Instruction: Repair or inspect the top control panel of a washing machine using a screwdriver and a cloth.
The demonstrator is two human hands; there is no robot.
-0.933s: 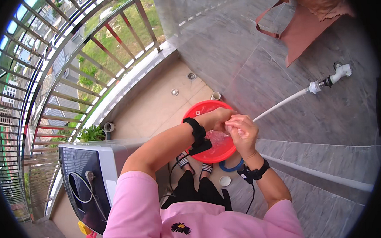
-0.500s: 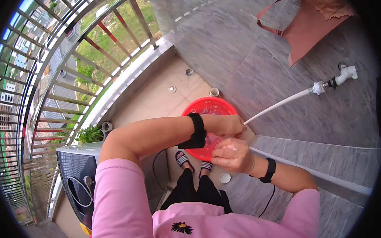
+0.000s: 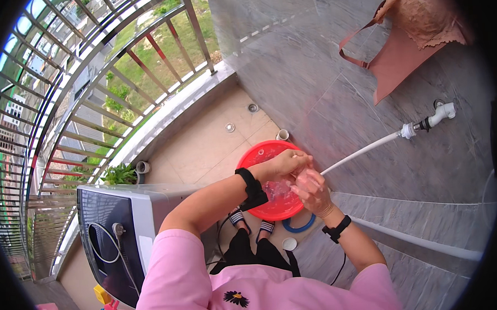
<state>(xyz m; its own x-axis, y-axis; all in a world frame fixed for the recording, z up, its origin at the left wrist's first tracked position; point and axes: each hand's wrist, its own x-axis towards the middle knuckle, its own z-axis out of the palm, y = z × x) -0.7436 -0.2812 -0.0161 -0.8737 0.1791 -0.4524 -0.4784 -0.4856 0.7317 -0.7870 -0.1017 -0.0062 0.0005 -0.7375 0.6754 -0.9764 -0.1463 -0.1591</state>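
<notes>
Two hands (image 3: 313, 191) partly hide the red basin (image 3: 279, 213); their grip is unclear.

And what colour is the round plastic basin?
The round plastic basin is red, seen best in the head view.

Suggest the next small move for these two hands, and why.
Probably lower the left hand and right hand toward the red basin: they are close together over its right side, and what looks like water shows inside. Anything between the hands is too unclear to tell.
</notes>
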